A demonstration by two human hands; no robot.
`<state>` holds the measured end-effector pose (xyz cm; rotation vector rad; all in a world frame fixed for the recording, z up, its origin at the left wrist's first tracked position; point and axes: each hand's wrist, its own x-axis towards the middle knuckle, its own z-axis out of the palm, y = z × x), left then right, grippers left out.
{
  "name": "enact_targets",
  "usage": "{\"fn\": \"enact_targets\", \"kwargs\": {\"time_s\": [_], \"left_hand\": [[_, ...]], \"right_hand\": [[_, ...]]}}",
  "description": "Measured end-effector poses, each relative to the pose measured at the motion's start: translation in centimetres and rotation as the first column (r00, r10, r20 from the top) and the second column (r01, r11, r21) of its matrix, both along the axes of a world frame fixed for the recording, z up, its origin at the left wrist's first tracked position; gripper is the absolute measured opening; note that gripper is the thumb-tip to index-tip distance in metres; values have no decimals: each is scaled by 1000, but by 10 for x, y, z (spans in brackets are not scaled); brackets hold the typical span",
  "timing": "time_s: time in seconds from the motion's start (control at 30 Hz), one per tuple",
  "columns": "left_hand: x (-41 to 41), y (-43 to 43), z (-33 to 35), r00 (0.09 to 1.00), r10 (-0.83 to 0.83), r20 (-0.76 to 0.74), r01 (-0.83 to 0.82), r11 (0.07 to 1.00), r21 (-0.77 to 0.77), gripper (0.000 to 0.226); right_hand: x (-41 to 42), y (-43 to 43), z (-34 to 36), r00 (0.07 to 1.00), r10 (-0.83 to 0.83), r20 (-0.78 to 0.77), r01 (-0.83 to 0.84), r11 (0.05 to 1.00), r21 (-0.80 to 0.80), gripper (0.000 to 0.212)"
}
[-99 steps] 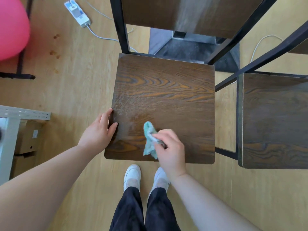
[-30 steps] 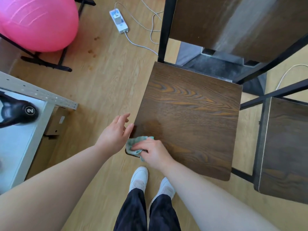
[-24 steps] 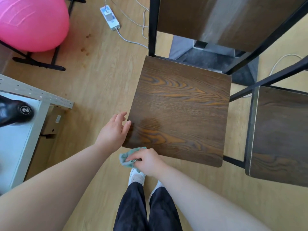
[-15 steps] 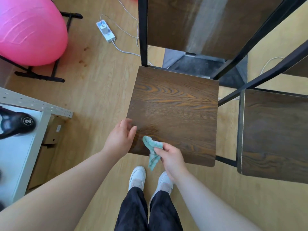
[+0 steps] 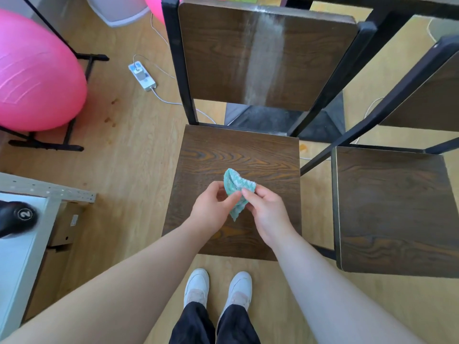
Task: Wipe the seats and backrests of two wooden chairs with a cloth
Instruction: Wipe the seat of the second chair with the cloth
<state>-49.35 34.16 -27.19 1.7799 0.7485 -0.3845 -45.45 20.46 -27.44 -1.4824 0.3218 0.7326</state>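
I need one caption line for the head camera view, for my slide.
Both hands, left hand and right hand, hold a teal cloth above the wooden chair seat; a pale streak marks the backrest.

Teal cloth (image 5: 235, 187); dark brown grained seat (image 5: 238, 157); pink ball (image 5: 34, 78); white shoes (image 5: 196, 286).

A large pink exercise ball (image 5: 34, 78) sits on a black metal stand (image 5: 47, 145) at the left. Beyond it, a white power strip (image 5: 142, 76) lies on the wooden floor (image 5: 129, 150), its pale cable (image 5: 171, 101) trailing rightwards. A black dumbbell (image 5: 16, 217) marked 2 rests on a white tabletop (image 5: 15, 264), beside a cardboard box (image 5: 65, 225).
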Motion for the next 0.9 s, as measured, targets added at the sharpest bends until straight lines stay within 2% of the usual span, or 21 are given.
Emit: {"fn": "enact_targets", "kwargs": {"time_s": [0.1,0.17,0.27,0.37,0.5,0.6,0.67,0.77,0.9], "left_hand": [[8,1,-3,999,-41,-30,42,998,41,19],[11,4,-3,997,-65,-49,69,995,75,11],[17,13,-3,993,-87,-85,99,983,153,10],[23,26,-6,991,-88,-98,109,966,235,12],[30,41,-10,990,-141,-30,143,929,341,10],[30,47,-14,954,-289,80,212,840,499,16],[25,48,-21,921,-370,126,236,784,575,22],[14,42,-35,915,-395,89,270,759,593,23],[-8,33,-55,912,-403,-76,381,762,524,24]], "right_hand": [[7,-8,-3,1000,15,-7,-15,1000,25,25],[12,-13,-3,1000,-8,-12,9,999,31,21],[24,-21,-2,999,-43,17,43,999,6,17],[42,-29,-1,997,-7,78,13,997,-70,16],[66,-42,4,963,171,209,-114,959,-260,17],[77,-53,3,880,382,282,-215,851,-480,21],[79,-60,-3,855,410,319,-219,842,-494,23],[68,-70,-20,880,391,271,-236,853,-466,21],[39,-80,-56,903,408,137,-299,824,-481,29]]}}
